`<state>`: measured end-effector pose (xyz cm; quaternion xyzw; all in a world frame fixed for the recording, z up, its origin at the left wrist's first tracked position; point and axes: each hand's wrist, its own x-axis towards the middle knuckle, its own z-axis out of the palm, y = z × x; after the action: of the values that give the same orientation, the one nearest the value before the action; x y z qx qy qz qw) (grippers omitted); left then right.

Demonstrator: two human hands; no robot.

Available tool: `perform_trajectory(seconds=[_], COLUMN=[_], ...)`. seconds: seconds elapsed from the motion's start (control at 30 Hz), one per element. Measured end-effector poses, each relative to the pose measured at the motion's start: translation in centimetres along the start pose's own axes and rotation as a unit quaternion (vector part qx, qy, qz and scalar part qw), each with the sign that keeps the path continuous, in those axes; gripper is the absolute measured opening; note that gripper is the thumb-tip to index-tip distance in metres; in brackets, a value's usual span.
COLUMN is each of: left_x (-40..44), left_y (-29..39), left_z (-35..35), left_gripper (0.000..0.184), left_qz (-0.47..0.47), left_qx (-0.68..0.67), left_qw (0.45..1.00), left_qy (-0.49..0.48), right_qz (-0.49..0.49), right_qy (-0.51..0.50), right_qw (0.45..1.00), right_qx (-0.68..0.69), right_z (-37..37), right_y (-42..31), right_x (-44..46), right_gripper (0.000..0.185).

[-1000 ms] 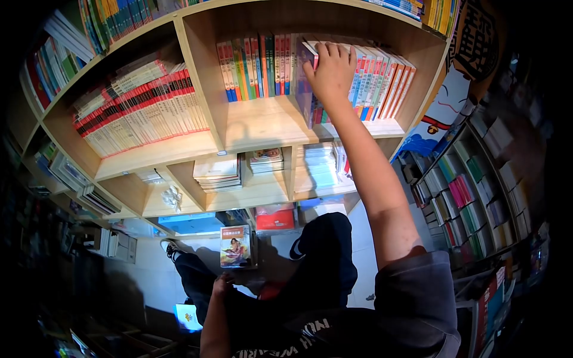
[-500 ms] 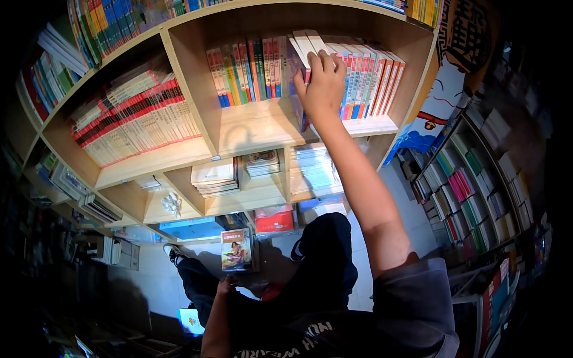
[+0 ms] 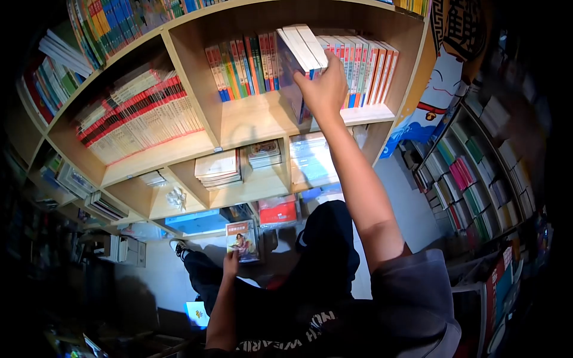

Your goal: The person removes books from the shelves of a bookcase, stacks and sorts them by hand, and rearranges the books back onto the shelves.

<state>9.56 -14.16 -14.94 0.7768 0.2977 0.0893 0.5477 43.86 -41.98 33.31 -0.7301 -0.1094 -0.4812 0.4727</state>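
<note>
My right hand [image 3: 325, 89] is closed around a few thick white-paged books [image 3: 303, 51] on the upper shelf. These books tilt out of the row, their tops leaning toward me and their lower ends still over the shelf board. My thumb presses on the near side, with the fingers partly hidden behind. Down low, my left hand [image 3: 231, 262] is at the lower left edge of a book with an illustrated cover [image 3: 242, 238]. It seems to touch that edge, but its fingers are too small and dark to show a grip.
Upright books [image 3: 245, 65] stand left of the held ones, and another row [image 3: 370, 71] stands on the right. A red-and-white set [image 3: 140, 119] fills the neighbouring compartment. Lower down are book stacks [image 3: 218, 170] and a red package [image 3: 279, 210]. Another bookcase [image 3: 471, 173] is at the right.
The books in my right hand have tipped outward and shifted left from the row, and my thumb and fingers have closed around them. My left hand has risen to the illustrated book's edge.
</note>
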Motion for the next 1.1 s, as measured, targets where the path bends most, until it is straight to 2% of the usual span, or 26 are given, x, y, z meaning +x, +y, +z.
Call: perform_trajectory(seconds=[0.07,0.13,0.2,0.27,0.3,0.33,0.37,0.4,0.47,0.5,0.6,0.67,0.73,0.77,0.8,0.87,0.9,0.93,0.97,1.0,1.07,1.1], left_x=[0.0,-0.3,-1.9,-4.1,-3.5,-3.0,-2.5,-4.1,-6.8,-7.3,-11.4,-12.8,-13.3,-13.1,-13.0,-12.5,-12.2,-11.7,-11.3,-10.9,-9.7,-9.1], left_y=[13.3,24.4,32.4,38.2,36.8,32.2,27.7,24.9,19.7,17.1,15.3,14.8,14.5,13.8,14.0,13.7,13.2,12.5,11.6,10.6,8.4,7.5], left_z=[0.7,0.7,1.0,0.9,1.1,0.1,-0.8,-0.8,0.0,1.1,1.8,1.2,0.1,-0.4,-1.0,-2.1,-2.7,-3.2,-3.5,-3.8,-4.0,-3.8], left_gripper=[0.037,0.032,0.05,0.078,0.092,0.089,0.085,0.081,0.078,0.078,0.076,0.074,0.074,0.073,0.073,0.071,0.071,0.071,0.071,0.071,0.07,0.069], left_qz=[0.108,0.227,0.349,0.439,0.419,0.3,0.15,0.086,-0.059,-0.06,-0.132,-0.114,-0.179,-0.174,-0.178,-0.169,-0.173,-0.167,-0.163,-0.171,-0.201,-0.201], left_qx=[-0.001,-0.046,-0.056,-0.108,-0.151,-0.235,-0.304,-0.53,-0.498,-0.482,-0.444,-0.463,-0.479,-0.493,-0.499,-0.514,-0.516,-0.528,-0.54,-0.544,-0.54,-0.536], left_qw=[0.994,0.971,0.935,0.89,0.895,0.917,0.915,0.803,0.853,0.866,0.881,0.872,0.856,0.85,0.846,0.839,0.837,0.83,0.822,0.819,0.816,0.819], left_qy=[-0.023,-0.058,0.016,0.049,0.021,-0.119,-0.219,-0.26,-0.143,-0.119,-0.093,-0.106,-0.076,-0.069,-0.063,-0.064,-0.061,-0.069,-0.074,-0.062,-0.036,-0.023], right_qz=[0.006,0.017,-0.032,0.016,0.16,0.109,0.205,0.295,0.334,0.362,0.398,0.409,0.252,0.182,0.121,-0.063,-0.161,-0.273,-0.401,-0.391,-0.49,-0.471], right_qy=[-0.008,-0.065,-0.094,-0.222,-0.347,-0.351,-0.391,-0.42,-0.458,-0.491,-0.515,-0.523,-0.612,-0.632,-0.598,-0.423,-0.347,-0.277,-0.206,-0.237,-0.202,-0.232], right_qw=[1.0,0.995,0.987,0.946,0.888,0.861,0.804,0.736,0.729,0.722,0.682,0.689,0.722,0.732,0.777,0.901,0.924,0.918,0.858,0.833,0.716,0.745], right_qx=[0.024,0.077,0.128,0.237,0.254,0.351,0.398,0.442,0.384,0.328,0.334,0.291,0.201,0.178,0.155,0.078,0.01,-0.079,-0.247,-0.313,-0.454,-0.411], right_z=[-2.1,-5.9,-9.2,-12.4,-14.3,-13.3,-12.4,-11.3,-8.6,-7.5,-5.2,-4.2,-2.8,-0.7,0.3,2.6,3.8,5.3,6.7,7.5,7.8,7.6], right_y=[-2.0,-5.1,-7.3,-8.6,-10.2,-8.4,-6.9,-5.9,-3.0,-1.9,-0.3,0.2,0.9,2.1,2.3,2.2,2.9,4.4,6.5,7.9,11.1,10.3], right_x=[-1.0,-3.1,-5.4,-7.3,-7.6,-9.5,-12.1,-14.7,-19.0,-21.1,-26.2,-29.2,-30.1,-29.6,-26.7,-17.5,-13.2,-9.7,-7.0,-4.5,-2.1,-2.1], right_gripper=[0.075,0.074,0.072,0.072,0.072,0.069,0.063,0.058,0.057,0.055,0.056,0.051,0.051,0.052,0.052,0.053,0.054,0.048,0.046,0.048,0.055,0.058])
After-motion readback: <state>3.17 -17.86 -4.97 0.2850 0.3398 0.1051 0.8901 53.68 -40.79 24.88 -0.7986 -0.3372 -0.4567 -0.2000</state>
